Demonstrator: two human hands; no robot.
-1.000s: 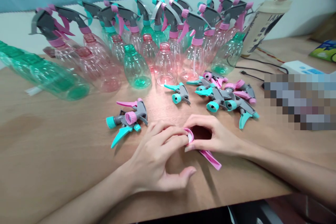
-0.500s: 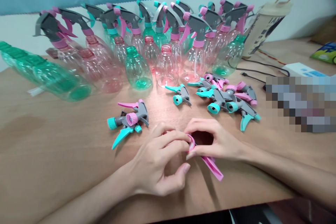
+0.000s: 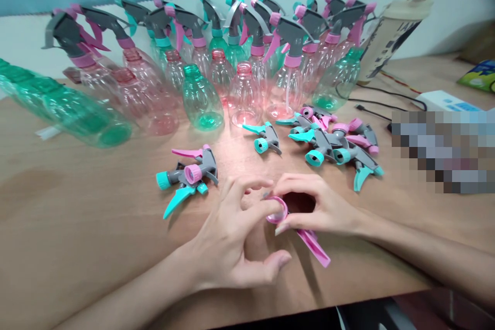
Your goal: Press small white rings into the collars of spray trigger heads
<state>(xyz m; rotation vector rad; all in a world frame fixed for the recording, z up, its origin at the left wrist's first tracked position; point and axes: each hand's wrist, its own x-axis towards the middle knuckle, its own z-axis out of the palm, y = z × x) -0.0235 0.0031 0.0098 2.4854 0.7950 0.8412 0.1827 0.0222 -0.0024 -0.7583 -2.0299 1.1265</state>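
Observation:
My right hand [image 3: 323, 203] pinches a spray trigger head [image 3: 315, 248] between thumb and fingers, just above the table. Its pink lever sticks out below the hand, and its round pink collar faces left; the rest of it is hidden by my fingers. My left hand [image 3: 228, 240] has its fingers apart, with one fingertip at the mouth of the collar and the thumb stretched away. To the left lie a pink spray head [image 3: 207, 167] and a turquoise spray head [image 3: 180, 201]. Beyond my hands is a lone turquoise spray head [image 3: 266, 139], with a pile of spray heads [image 3: 320, 144] to its right.
Several capped spray bottles [image 3: 292, 82] and open ones, pink and green, stand along the back. Green bottles [image 3: 85, 113] lie at the left. A cream tumbler [image 3: 398, 36], black cables [image 3: 386, 92] and a white box [image 3: 444, 102] are at the right. The table edge [image 3: 309, 312] runs in front.
My left hand's fingers have spread and its thumb has moved outward, uncovering more of the pink collar. The right hand keeps its hold almost unmoved.

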